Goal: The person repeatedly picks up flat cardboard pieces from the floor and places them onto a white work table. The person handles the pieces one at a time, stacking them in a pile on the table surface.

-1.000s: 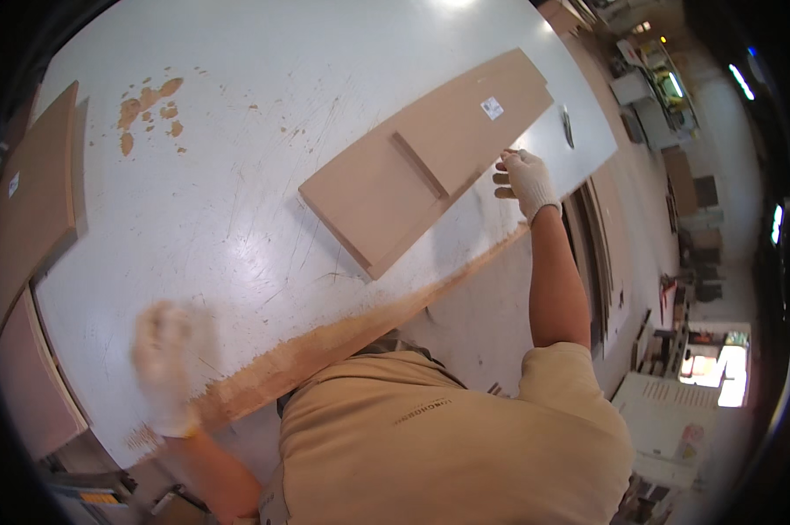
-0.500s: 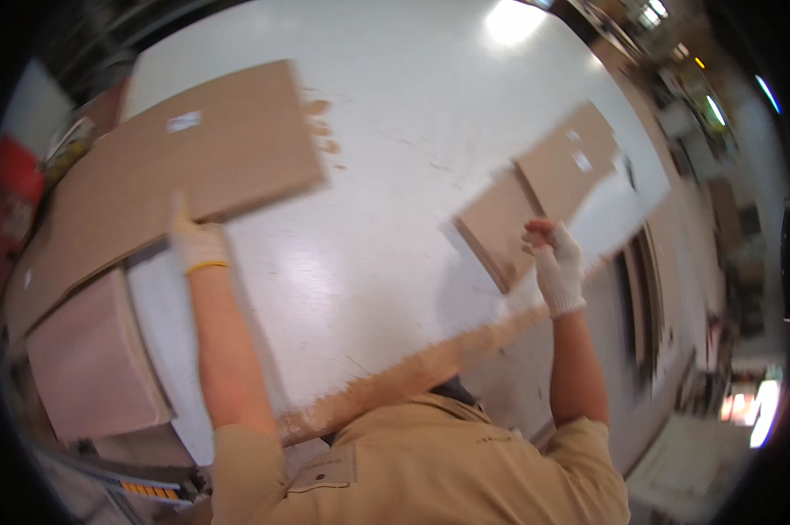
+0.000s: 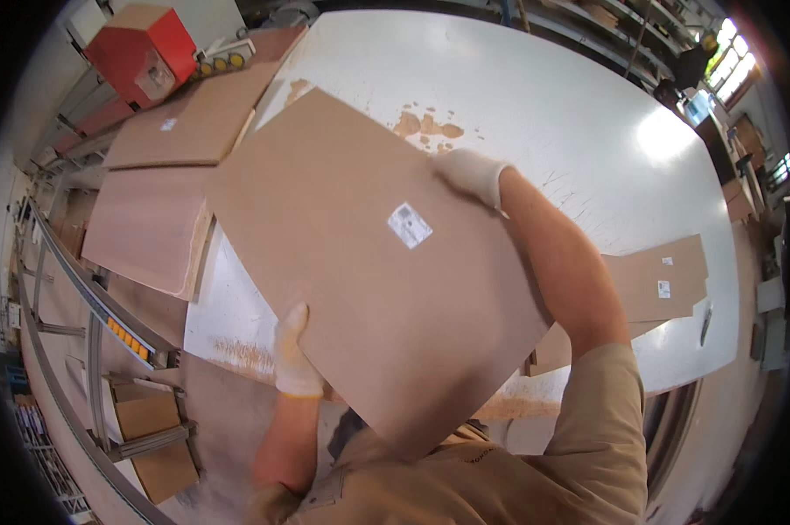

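Between my two gloved hands is a flat brown board (image 3: 351,289), tilted over the near edge of the white table (image 3: 552,114), with a small white label on its upper face. My left hand (image 3: 296,354) is closed on its lower left edge, thumb on top and the other fingers hidden underneath. At the upper right edge, my right hand (image 3: 472,175) grips the same board, its fingertips partly hidden. Smaller brown boards (image 3: 662,284) with labels lie on the table beyond my right forearm.
At the left lie another labelled brown board (image 3: 180,122) and a pinkish panel (image 3: 145,214). A red box-shaped machine part (image 3: 141,57) stands behind them. A metal frame with yellow rollers (image 3: 125,337) runs along the left. A slim dark tool (image 3: 705,324) lies near the table's right edge.
My right hand has come from beside the small boards to the large board's edge. That board has been turned and drawn toward me. The view has swung left.
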Demonstrator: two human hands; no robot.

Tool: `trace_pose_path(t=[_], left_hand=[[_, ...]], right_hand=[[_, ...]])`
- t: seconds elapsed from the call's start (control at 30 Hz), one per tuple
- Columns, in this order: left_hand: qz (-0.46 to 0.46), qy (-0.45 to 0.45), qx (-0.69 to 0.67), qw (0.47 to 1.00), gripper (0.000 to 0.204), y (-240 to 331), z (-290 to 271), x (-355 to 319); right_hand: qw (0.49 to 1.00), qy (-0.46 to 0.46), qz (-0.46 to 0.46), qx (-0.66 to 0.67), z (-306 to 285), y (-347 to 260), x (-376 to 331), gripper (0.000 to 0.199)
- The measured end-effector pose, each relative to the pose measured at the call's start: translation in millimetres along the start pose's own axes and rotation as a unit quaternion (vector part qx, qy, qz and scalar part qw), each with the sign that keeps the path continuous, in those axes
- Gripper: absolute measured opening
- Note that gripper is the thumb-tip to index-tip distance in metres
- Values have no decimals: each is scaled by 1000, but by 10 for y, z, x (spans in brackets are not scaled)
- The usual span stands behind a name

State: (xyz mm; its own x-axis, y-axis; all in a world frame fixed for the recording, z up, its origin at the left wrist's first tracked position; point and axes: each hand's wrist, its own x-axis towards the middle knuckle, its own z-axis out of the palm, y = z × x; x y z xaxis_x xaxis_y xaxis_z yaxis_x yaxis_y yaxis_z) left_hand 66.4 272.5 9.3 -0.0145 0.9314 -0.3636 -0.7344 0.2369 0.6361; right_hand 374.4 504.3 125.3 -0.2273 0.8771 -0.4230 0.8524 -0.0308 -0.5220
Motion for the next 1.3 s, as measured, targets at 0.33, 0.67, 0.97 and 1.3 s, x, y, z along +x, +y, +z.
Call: trace_pose_path(t=[0.33,0.67,0.97,1.3], left_hand=[[94,-38,-57,993,73,-579,481,-358],[448,13,-4,894,53,1134,-379,-1649],[363,645,466,486,87,1652,-94,-5202],[530,720,-117,431,76,-2367,470,-6320]], right_hand=[[956,259,-135,10,-611,-602,-2026,44],[842,-86,-484,221,262,-1613,-2917,46],[628,-424,-430,491,2261,-2483,-2600,50],[593,-703,-211,331,4817,-2537,-4298,26]])
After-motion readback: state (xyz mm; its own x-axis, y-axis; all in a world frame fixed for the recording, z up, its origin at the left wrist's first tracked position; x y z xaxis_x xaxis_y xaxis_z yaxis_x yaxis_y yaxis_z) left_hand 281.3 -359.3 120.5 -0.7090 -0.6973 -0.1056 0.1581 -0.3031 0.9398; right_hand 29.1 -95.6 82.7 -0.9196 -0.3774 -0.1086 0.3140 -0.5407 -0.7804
